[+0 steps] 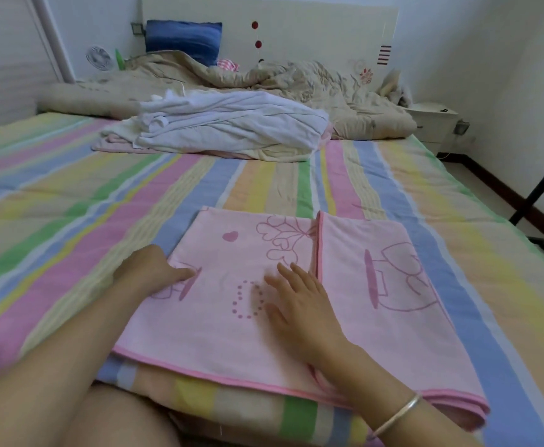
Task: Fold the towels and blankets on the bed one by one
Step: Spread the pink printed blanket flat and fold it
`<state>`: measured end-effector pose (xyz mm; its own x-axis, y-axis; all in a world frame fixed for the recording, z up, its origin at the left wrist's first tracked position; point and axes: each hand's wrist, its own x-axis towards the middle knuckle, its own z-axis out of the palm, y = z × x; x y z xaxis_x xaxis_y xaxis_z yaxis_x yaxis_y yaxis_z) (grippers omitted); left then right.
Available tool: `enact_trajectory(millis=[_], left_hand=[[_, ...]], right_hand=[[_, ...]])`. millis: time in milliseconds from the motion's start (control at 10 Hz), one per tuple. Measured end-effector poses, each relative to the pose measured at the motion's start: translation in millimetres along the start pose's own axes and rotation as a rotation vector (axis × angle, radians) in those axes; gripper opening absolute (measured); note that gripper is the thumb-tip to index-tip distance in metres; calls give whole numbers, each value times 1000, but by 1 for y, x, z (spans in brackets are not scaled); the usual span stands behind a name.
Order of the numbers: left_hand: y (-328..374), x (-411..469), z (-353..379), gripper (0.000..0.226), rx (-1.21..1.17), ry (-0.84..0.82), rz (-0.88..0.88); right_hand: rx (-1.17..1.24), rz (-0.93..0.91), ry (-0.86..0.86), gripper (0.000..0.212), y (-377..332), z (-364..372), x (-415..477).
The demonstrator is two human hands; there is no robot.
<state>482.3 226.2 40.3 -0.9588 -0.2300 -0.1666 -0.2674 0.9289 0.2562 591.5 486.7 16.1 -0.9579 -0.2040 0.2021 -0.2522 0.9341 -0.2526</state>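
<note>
Pink towel (219,330) lies flat on the bed (70,221), at the near edge right in front of the person, on the pastel-striped sheet. It is folded: an upper layer covers the left and middle and ends in a darker pink hem running away from the viewer, with the lower layer showing to the right of that hem. The near hem is double, one layer on another.

The print is in a deeper pink line: a solid heart, a cluster of outlined hearts like a flower, a cartoon-like outline on the right part, and a ring of dots near the middle. The ring might be a letter, but I can't tell from here.

The left hand (149,269) is at the towel's left edge, fingers curled, thumb lying on top of the cloth — pinching that edge. The right hand (299,304) rests palm down on the upper layer just left of the hem, fingers straight and spread; it is slightly blurred. A silver bangle (399,414) sits on that wrist.

Farther up the bed, well apart from the towel, is a rumpled heap of white cloth (232,124) over something pale pink. Behind it lies a crumpled beige quilt (344,91) — and a blue pillow (183,38) leans against the cream headboard (296,27), which carries red dots and red stripes. A white nightstand (431,121) stands at the bed's far right corner.
</note>
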Motion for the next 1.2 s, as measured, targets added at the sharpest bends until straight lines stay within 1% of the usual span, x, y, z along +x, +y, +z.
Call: enact_trajectory(millis=[100,200,300,400,500,600,700,800,900,1000,1100,1200], left_hand=[[5,4,-21,64,-181,-236,-10],[21,-8,-44,68,-668,-664,34],[53,-27,-49,43,-843,-888,185],[93,-40,-41,41,-922,-858,238],[139,-26,-14,29,-898,-612,152],[187,-5,20,69,-869,-403,231],[264,-82,10,67,-738,-6,436],[291,-132,31,78,-725,-641,663],[304,-151,55,74,-920,-915,602],[297,-143,58,42,-1026,-826,584],[278,-131,58,28,-1050,-640,616],[253,-117,53,32,-1071,-439,593]], right_hand=[[91,45,28,49,4,-5,0],[197,70,91,44,8,-13,-2],[327,117,136,41,14,-24,-7],[490,184,154,39,27,-37,-14],[689,272,181,36,49,-50,-25],[1080,496,218,29,75,-66,-34],[1535,725,303,30,107,-82,-47],[1723,817,265,46,131,-98,-67],[1725,889,168,59,147,-106,-83],[1586,898,60,45,151,-104,-87],[1358,877,89,20,144,-100,-81],[1118,896,143,16,141,-95,-74]])
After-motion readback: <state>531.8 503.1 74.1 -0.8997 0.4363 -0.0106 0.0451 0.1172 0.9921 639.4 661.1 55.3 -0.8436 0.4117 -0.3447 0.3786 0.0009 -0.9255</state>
